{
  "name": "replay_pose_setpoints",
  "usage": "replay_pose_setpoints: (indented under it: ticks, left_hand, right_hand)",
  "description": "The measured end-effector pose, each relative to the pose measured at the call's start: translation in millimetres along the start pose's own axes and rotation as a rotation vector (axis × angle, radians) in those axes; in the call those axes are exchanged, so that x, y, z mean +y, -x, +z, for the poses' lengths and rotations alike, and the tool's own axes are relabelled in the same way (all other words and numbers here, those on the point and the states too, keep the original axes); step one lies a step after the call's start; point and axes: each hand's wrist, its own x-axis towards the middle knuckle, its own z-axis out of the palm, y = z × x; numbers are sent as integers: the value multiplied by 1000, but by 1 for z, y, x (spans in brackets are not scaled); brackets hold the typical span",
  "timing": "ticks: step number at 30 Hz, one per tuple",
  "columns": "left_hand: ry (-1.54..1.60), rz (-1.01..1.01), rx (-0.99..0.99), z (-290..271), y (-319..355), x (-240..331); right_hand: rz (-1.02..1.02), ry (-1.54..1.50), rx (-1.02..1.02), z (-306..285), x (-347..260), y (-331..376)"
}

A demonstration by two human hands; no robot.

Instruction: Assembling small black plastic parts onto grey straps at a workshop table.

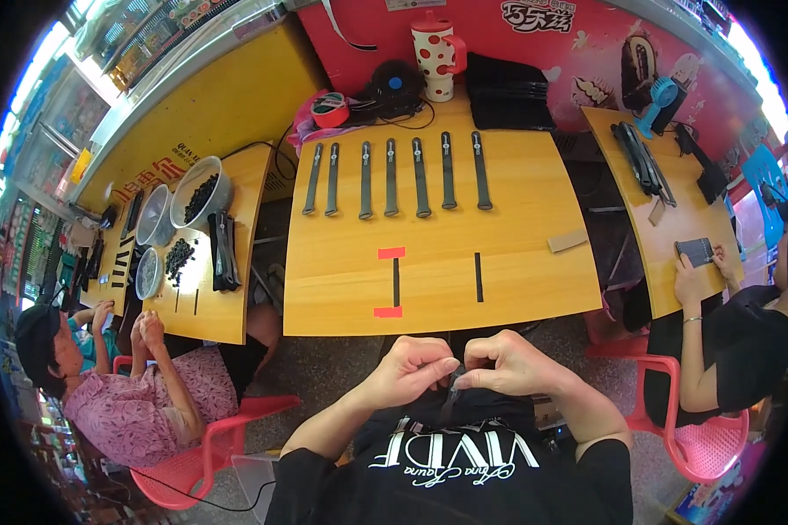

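In the lower middle of the frame, the person's two hands are close together over the lap, just below the near edge of the yellow table [517,262]. The left hand [411,367] and the right hand [510,363] are both curled, and their fingertips nearly meet. Between them they pinch the top end of a thin black strap [451,404], which hangs down in front of the black shirt. Both hands look clamped on that strap, thumbs pressing against the first fingers. It looks like the person is fitting or fixing something small at the end of the strap, though the tiny part is too small to make out. The next move would need a steady, gentle pinch and small finger moves, because the strap is thin and floppy. Both forearms come up from the lower edge and bend inward, so the wrists point toward each other. In the upper middle of the frame, seven black straps [391,178] lie in a neat row on the table. Nearer the hands are two short black strips [478,276] with red tape marks [391,253] by one of them. At the left, another person sits on a red chair [206,455] by metal bowls [200,194] of small dark pieces. At the right, someone else holds a phone [696,252].
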Motion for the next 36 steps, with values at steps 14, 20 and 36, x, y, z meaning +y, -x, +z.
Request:
replay_pose_setpoints:
  ticks: [14,20,36]
  left_hand:
    - [556,-175,-97,-6,4,-16]
    - [564,-184,-60,-4,5,-21]
    - [612,-256,191,11,12,-47]
  right_hand:
    - [20,-133,91,10,9,1]
    - [16,-111,107,12,10,2]
    - [-1092,905,685,39,11,-2]
